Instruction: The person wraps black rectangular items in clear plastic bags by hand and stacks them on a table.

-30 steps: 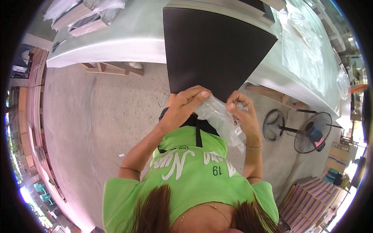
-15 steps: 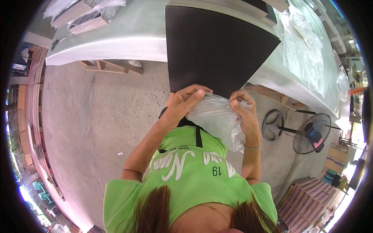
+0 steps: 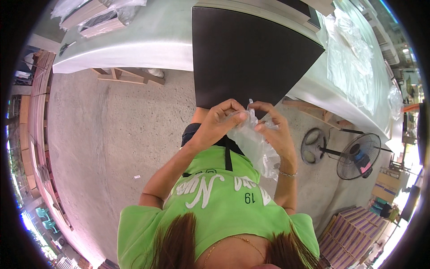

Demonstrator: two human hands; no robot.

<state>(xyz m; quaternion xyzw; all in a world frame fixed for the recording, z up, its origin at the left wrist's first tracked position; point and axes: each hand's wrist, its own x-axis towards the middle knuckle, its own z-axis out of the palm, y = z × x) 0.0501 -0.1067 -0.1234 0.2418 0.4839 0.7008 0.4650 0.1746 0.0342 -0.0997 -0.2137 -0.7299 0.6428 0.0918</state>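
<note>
A long pale worktable (image 3: 134, 42) curves across the top of the view over a bare concrete floor (image 3: 98, 134), with a large black sheet (image 3: 251, 54) lying on it and jutting over its near edge. Clear plastic film (image 3: 354, 58) is spread on the table's right stretch, wrapped board bundles (image 3: 96, 13) lie at its far left, and a floor fan (image 3: 358, 157) stands to the right beside stacked purple boxes (image 3: 354, 233). In front of the chest, just below the sheet's edge, the left hand (image 3: 219, 123) and right hand (image 3: 273, 127) each pinch the top of a clear plastic bag (image 3: 255, 143). Its long axis hangs from the fingertips down and rightward toward the right wrist, mouth end uppermost.
</note>
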